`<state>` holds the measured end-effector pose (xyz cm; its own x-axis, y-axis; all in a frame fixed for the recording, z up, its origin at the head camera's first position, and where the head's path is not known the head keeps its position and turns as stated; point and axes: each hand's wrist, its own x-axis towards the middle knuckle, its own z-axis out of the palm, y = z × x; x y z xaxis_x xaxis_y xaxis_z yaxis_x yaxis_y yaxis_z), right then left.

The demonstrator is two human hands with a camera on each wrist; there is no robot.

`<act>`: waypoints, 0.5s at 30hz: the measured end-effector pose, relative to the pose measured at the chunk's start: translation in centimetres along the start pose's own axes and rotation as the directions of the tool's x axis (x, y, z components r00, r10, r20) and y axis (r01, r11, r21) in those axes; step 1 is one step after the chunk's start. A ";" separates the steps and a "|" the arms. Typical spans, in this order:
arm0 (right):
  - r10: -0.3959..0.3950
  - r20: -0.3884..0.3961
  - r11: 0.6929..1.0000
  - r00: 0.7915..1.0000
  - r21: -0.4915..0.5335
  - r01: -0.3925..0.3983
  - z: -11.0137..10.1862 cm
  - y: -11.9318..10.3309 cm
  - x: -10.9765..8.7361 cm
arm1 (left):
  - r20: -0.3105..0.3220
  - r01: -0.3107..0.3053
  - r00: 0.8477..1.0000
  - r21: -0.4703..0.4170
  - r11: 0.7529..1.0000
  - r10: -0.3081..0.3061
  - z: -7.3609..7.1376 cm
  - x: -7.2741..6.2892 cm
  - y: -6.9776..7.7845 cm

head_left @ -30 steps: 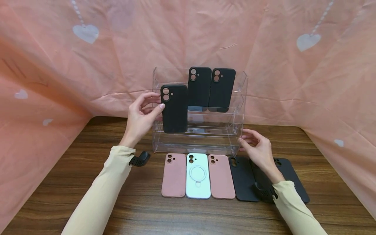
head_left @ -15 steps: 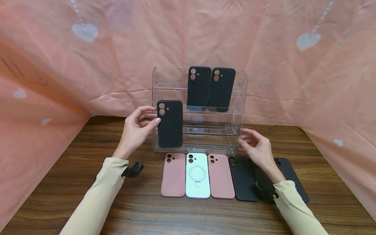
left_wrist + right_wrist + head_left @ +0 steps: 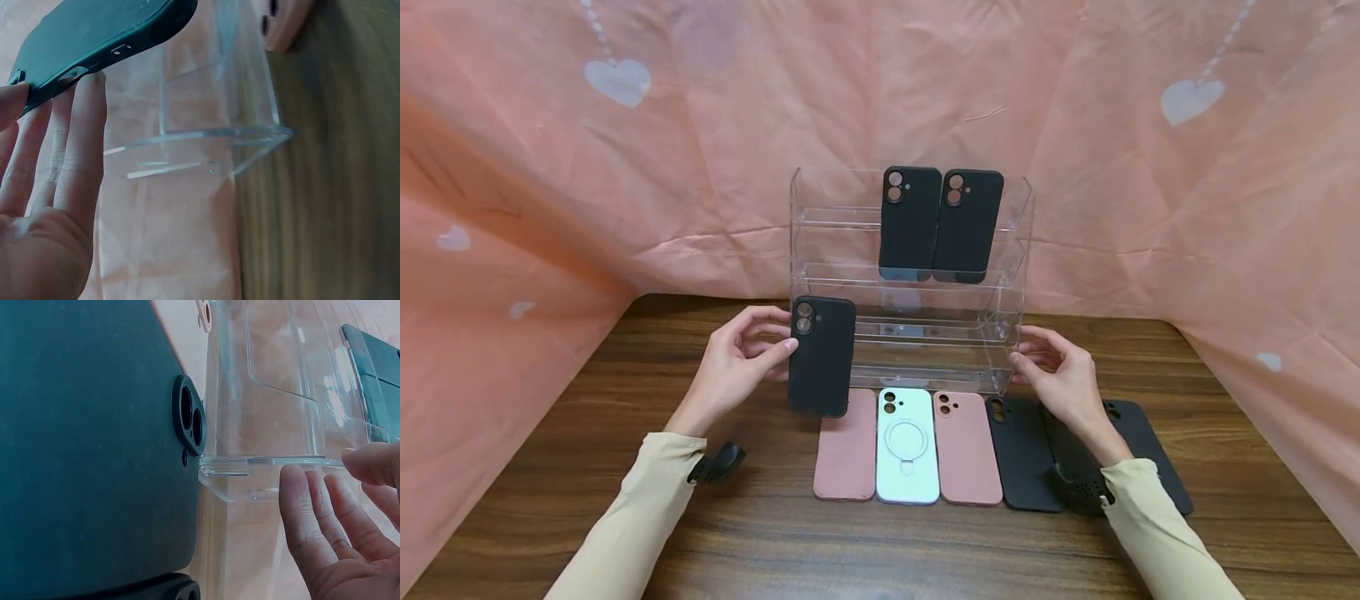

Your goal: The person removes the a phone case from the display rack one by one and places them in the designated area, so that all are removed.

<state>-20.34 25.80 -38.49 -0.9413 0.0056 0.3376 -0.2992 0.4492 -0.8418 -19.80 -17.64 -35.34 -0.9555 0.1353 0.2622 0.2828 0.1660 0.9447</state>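
My left hand (image 3: pixel 730 358) pinches a black phone case (image 3: pixel 822 354) by its left edge, thumb in front and fingers behind. In the left wrist view the case (image 3: pixel 100 44) is held at its long side. It hangs before the lower left of a clear tiered display stand (image 3: pixel 925 379), overlapping the top of a pink phone case (image 3: pixel 844 467) on the table. My right hand (image 3: pixel 1063 379) rests its fingertips against the stand's right side, the fingers extended in the right wrist view. Two black phone cases (image 3: pixel 910 221) stand side by side on the stand's top tier.
A white phone case with a ring (image 3: pixel 907 475), another pink case (image 3: pixel 967 454) and several black cases (image 3: pixel 1026 467) lie in a row on the wooden table (image 3: pixel 880 550). The right forearm partly covers the black ones. A pink curtain (image 3: pixel 722 167) surrounds the table.
My left hand has brought the black phone case down and slightly left, from the stand's upper left to its lower front. The right hand stays at the stand's side.
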 end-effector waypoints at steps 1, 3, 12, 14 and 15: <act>0.000 0.000 1.000 1.000 -0.002 0.000 0.0 0.0 0.0 | 0.004 0.009 1.000 0.004 1.000 -0.009 -0.1 -0.2 -0.2; 0.001 0.001 1.000 1.000 -0.004 -0.001 -0.1 0.0 0.1 | 0.010 0.028 1.000 0.016 0.999 -0.028 -0.3 -0.7 -0.5; 0.009 0.011 1.000 1.000 0.005 -0.009 -0.1 0.1 0.1 | 0.050 0.100 0.994 0.042 0.994 -0.102 -1.0 -2.3 -1.9; 0.008 0.012 1.000 1.000 0.008 -0.008 -0.1 0.0 0.1 | 0.062 0.122 0.990 0.038 0.992 -0.124 -1.2 -2.4 -2.1; 0.007 0.013 1.000 1.000 0.008 -0.008 -0.1 0.0 0.1 | 0.069 0.133 0.988 0.036 0.991 -0.135 -1.3 -2.5 -2.1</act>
<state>-20.41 25.89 -38.41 -0.9454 -0.0024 0.3259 -0.2934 0.4420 -0.8477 -18.09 -19.64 -37.76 -0.9768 0.1786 0.1183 0.1564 0.2174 0.9635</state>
